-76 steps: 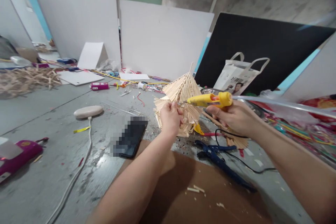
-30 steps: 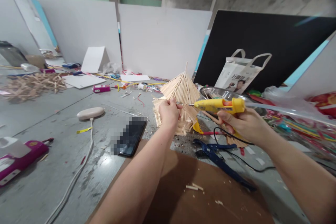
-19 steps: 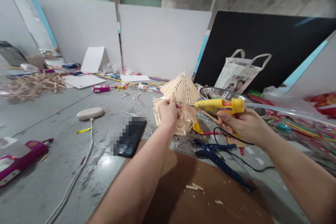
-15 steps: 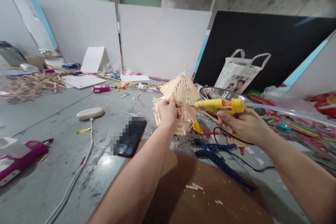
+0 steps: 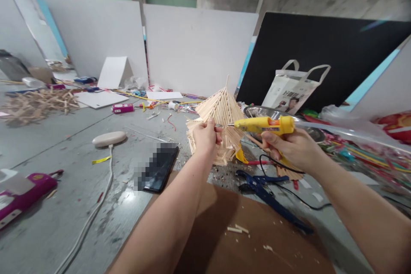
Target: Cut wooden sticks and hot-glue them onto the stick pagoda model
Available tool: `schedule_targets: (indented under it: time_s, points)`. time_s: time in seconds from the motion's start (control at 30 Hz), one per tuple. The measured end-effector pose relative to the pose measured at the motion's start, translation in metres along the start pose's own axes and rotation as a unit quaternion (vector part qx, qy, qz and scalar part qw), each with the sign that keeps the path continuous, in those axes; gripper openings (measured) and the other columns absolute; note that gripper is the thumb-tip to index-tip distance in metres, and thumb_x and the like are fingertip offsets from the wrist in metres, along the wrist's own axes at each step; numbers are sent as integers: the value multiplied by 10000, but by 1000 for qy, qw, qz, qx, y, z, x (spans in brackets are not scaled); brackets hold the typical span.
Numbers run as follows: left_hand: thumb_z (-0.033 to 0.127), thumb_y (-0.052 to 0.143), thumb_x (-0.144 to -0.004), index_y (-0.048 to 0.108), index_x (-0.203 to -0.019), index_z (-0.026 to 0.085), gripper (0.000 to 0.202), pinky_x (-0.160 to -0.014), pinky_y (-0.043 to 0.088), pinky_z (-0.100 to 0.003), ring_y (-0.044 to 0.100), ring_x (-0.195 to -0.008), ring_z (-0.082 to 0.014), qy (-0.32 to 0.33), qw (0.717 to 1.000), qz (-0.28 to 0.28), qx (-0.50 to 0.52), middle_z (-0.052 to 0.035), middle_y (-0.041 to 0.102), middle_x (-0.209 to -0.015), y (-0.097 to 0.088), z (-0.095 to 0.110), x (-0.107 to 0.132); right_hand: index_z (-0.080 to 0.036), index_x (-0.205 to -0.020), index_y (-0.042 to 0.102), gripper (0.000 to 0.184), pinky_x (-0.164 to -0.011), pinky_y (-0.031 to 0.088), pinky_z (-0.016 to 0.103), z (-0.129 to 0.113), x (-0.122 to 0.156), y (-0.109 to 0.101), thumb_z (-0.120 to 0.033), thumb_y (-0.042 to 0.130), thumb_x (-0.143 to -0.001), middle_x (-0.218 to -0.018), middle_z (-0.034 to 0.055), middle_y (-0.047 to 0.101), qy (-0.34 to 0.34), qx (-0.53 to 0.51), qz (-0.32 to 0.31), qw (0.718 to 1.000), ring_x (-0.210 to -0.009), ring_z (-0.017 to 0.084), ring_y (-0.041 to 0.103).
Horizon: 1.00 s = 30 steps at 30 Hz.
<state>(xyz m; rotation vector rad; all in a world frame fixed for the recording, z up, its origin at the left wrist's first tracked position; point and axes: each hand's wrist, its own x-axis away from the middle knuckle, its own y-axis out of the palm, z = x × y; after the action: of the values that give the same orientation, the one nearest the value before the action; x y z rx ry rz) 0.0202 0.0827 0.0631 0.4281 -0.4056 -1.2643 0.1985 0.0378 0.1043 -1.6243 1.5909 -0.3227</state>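
A small house model of thin wooden sticks (image 5: pixel 221 105), with a pointed roof, stands on the grey tabletop ahead of me. In front of its lower part, my left hand (image 5: pixel 205 137) is closed in a pinch; what lies between the fingertips is too small to make out. My right hand (image 5: pixel 297 150) grips a yellow hot glue gun (image 5: pixel 265 125) with a clear glue stick (image 5: pixel 349 132) running out of its back. The gun's nozzle points left, close to my left fingertips. Blue pliers (image 5: pixel 272 201) lie below the gun, their handles apart.
A black phone (image 5: pixel 162 169) and a white oval device (image 5: pixel 109 138) with a cable lie left. Brown board (image 5: pixel 257 239) with stick scraps is nearest me. A metal bowl (image 5: pixel 317 135), a tote bag (image 5: pixel 290 90) and plastic-wrapped supplies stand right. A stick pile (image 5: pixel 38 105) sits far left.
My right hand has brought the glue gun slightly left, so its nozzle is nearer my left fingertips. My left hand stays almost in place.
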Motion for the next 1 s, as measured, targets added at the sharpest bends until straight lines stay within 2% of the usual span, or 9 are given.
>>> schedule_targets:
  time_s: [0.1,0.3,0.6,0.77,1.0]
  points:
    - [267,466,-733,394,-579,149,207,-287,243,-159,336,-249,-36,2,1000,4,4,36,481,-409,0,0,0,-199,-557,542,370,-393,379,256,-7,-6,3,-522,462,-718,-343,-30,449,34,8,-13,999,-330,101,433]
    - [273,473,-727,389,-583,151,206,-285,242,-157,339,-251,-34,2,1000,8,9,41,477,-408,1,-1,-1,-179,-566,516,386,-393,359,236,-21,-16,13,-524,452,-726,-393,-32,459,17,-46,4,999,-333,76,419]
    - [268,461,-726,408,-607,147,177,-270,254,-168,352,-245,-47,-7,1000,1,16,37,481,-433,0,1,0,-189,-556,512,356,-366,334,228,-23,-21,17,-502,473,-722,-362,-39,427,29,-70,2,997,-317,71,403]
    - [253,435,-719,441,-664,137,128,-279,271,-181,380,-250,-62,-23,999,-3,24,24,511,-464,-3,0,1,-185,-629,507,315,-330,313,219,-23,-26,23,-492,506,-702,-532,-15,527,20,-122,5,992,-324,54,399]
    - [229,403,-730,444,-711,138,102,-305,264,-185,383,-252,-63,-40,999,-12,32,34,501,-463,-3,2,8,-179,-633,539,336,-401,371,236,-16,-29,25,-495,469,-726,-526,1,557,5,-12,-20,1000,-352,71,435]
